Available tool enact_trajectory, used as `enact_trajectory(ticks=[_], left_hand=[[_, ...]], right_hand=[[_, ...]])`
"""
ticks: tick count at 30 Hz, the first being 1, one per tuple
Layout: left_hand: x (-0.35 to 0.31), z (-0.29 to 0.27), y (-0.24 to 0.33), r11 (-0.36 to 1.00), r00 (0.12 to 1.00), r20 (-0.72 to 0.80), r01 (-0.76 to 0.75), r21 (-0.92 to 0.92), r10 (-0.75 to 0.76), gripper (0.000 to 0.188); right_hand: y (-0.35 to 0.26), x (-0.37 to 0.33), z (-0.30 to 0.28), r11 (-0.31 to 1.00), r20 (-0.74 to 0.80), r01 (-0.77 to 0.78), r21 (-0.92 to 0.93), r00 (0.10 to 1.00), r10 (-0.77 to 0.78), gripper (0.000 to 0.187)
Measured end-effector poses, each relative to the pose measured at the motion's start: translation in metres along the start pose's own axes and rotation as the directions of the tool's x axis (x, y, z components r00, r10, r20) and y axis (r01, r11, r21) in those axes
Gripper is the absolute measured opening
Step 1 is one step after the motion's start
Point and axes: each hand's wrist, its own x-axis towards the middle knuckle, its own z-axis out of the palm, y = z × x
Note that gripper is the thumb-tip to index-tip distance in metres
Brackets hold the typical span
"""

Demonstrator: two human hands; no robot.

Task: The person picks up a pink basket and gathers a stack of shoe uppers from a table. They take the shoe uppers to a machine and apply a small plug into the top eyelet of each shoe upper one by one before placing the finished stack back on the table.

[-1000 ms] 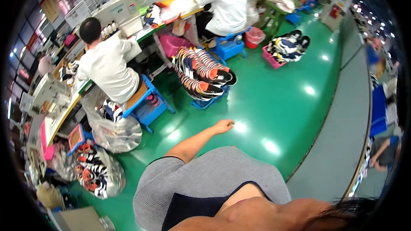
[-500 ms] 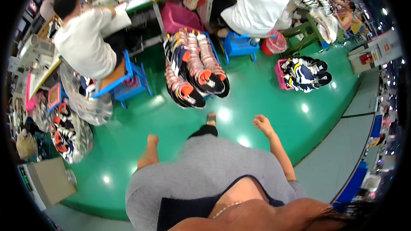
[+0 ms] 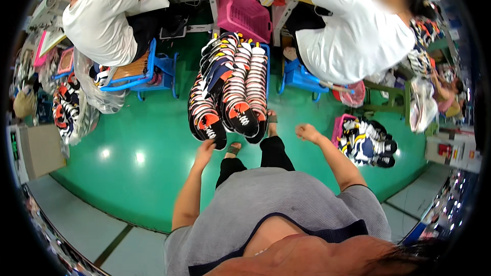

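Stacked shoe uppers [image 3: 238,89], nested in long rows with black toes, orange patches and white-and-pink edges, rest in a blue crate [image 3: 267,66] on the floor in front of me. My left hand [image 3: 205,152] is beside the toe of the left row; whether it touches that toe I cannot tell, and its fingers are not clear. Over the floor to the right of the stacks, my right hand [image 3: 307,132] hangs with loosely curled fingers and nothing visible in it. My sandalled feet stand close to the crate's near end.
Two people in white shirts sit at worktables, one on a blue-framed seat [image 3: 148,74] at left, one at right beside a blue stool [image 3: 302,79]. A pink basket [image 3: 244,14] leans under the table. More uppers [image 3: 367,142] fill a pink crate at right. Bagged uppers [image 3: 69,107] stand at left.
I have come closer to the stacked uppers and my view has turned. My left hand has moved forward to the toe end of the left row. The right-hand person now shows more fully.
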Motion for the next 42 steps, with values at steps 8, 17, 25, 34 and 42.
enact_trajectory(ticks=[8, 17, 25, 34, 42], left_hand=[[-0.139, 0.095, -0.009, 0.587, 0.607, -0.187, 0.572, -0.573, -0.773, 0.017], [-0.130, 0.239, -0.014, 0.366, 0.808, 0.142, 0.406, -0.838, -0.571, 0.022], [-0.109, 0.314, 0.053, 0.297, 0.417, -0.073, 0.504, -0.811, -0.906, 0.025], [0.086, 0.362, 0.167, 0.103, 0.173, 0.005, 0.611, -0.785, -0.985, 0.024], [0.135, 0.369, 0.167, 0.073, 0.176, 0.048, 0.622, -0.780, -0.983, 0.023]], right_hand=[[-0.120, 0.167, -0.179, 0.931, -0.144, 0.355, 0.088, 0.929, -0.341, 0.019], [-0.234, 0.310, -0.220, 0.937, -0.269, 0.340, -0.076, 0.898, -0.348, 0.029], [-0.347, 0.524, -0.257, 0.948, -0.261, 0.262, 0.179, 0.942, -0.211, 0.049], [-0.399, 0.811, -0.230, 0.912, -0.423, 0.370, -0.176, 0.808, -0.409, 0.088], [-0.364, 0.927, -0.224, 0.813, -0.357, 0.573, 0.102, 0.784, -0.508, 0.057]])
